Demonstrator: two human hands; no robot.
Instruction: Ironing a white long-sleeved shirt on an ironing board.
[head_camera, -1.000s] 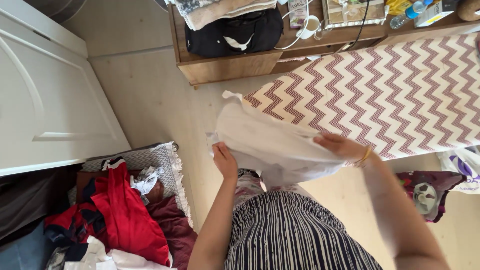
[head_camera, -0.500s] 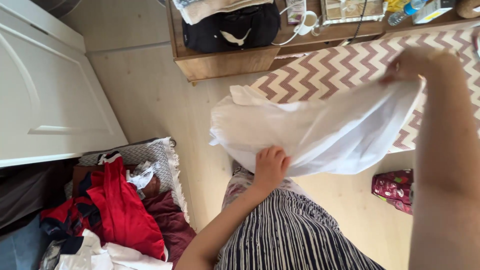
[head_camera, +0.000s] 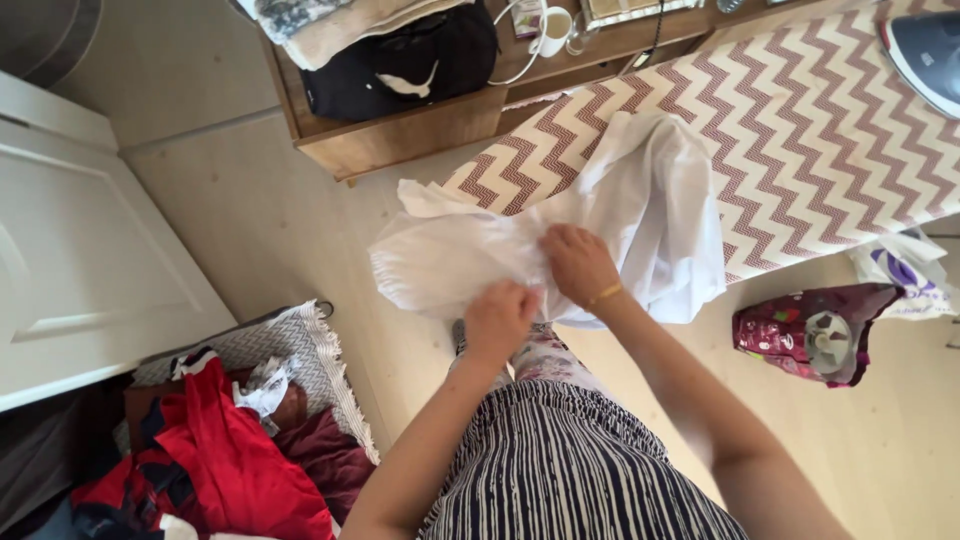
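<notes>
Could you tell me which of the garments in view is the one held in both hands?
The white garment, draped over the ironing board's edge; the red one lies untouched in the floor pile.

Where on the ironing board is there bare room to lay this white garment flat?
The zigzag-patterned ironing board is bare between the white garment and the grey iron at its far right. Its narrow end is covered by the garment. The wooden shelf behind is crowded.

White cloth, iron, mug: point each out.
white cloth (head_camera: 650, 200), head view, bare fabric on the board
iron (head_camera: 925, 55), head view, dark body
mug (head_camera: 556, 28), head view, its side
</notes>
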